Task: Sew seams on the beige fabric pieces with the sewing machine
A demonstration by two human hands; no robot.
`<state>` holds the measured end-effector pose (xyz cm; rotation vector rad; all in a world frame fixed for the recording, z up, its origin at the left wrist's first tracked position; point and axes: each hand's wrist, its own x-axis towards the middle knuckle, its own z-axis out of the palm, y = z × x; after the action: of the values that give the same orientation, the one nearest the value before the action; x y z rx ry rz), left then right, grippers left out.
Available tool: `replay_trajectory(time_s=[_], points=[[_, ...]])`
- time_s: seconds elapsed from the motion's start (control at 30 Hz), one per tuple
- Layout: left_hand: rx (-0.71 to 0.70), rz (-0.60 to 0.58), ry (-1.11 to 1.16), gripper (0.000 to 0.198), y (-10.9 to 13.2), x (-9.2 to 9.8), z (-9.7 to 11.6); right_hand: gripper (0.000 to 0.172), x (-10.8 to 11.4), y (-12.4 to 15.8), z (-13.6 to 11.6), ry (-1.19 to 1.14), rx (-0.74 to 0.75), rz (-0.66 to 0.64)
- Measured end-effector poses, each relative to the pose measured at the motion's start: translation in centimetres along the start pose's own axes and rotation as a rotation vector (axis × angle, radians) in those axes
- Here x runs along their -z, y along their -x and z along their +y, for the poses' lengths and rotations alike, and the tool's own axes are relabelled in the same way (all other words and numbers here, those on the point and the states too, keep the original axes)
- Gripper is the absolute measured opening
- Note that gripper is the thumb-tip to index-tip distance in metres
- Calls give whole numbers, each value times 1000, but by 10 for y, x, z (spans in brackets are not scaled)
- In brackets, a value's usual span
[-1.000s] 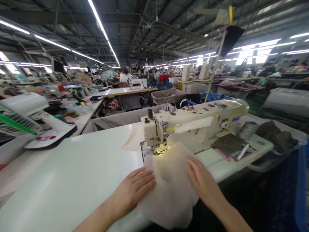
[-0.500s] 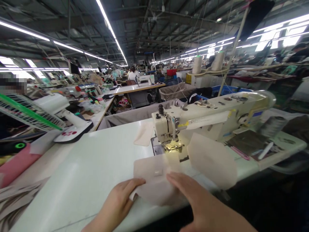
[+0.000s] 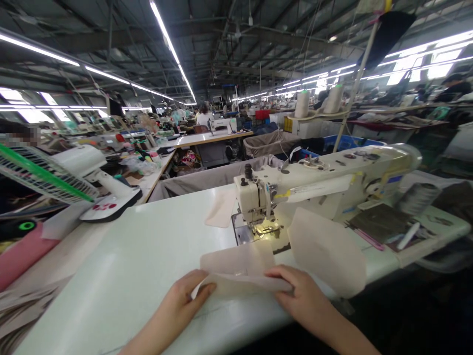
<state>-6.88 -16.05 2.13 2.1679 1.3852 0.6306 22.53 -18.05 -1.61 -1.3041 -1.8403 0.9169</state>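
A beige fabric piece (image 3: pixel 236 257) lies on the pale table in front of the sewing machine (image 3: pixel 254 197), its near edge lifted and folded up. My left hand (image 3: pixel 188 296) pinches the left end of that edge between thumb and fingers. At the right end, my right hand (image 3: pixel 295 291) grips the same fabric. The lit presser foot (image 3: pixel 266 228) is just beyond the fabric's far edge. One larger beige piece (image 3: pixel 325 251) rests to the right, against the machine's base, and a small beige piece (image 3: pixel 220 208) lies left of the machine head.
A white fan (image 3: pixel 107 182) with a green-striped guard stands at the left. Near the table's right end are a thread cone (image 3: pixel 419 197), a dark cloth (image 3: pixel 382 219) and pink scissors or tweezers (image 3: pixel 369 237). Fabric-lined bins lie behind the table; a person sits farther back.
My right hand has closed on the fabric's right end, and my left hand has taken a firmer pinch. The near edge has risen and folded, covering part of the small rectangular patch.
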Motion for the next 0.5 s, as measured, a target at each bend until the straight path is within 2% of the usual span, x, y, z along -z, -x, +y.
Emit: replay_trajectory(time_s=[0.07,0.2,0.27,0.4,0.5], points=[[38,43,13,30,-4,-3,1,32,5,-9,1,-94,-124,16],[182,142,-18,33,-10,-10,2,52,-2,-27,7,-188,-310,231],[216,156,-36,33,-13,-12,1,56,-8,-32,10,-265,-350,278],[242,178,-85,34,-14,-15,0,30,-13,-31,11,-352,-320,257],[321,204,-130,33,-12,-17,2,22,-7,-28,7,-355,-261,153]])
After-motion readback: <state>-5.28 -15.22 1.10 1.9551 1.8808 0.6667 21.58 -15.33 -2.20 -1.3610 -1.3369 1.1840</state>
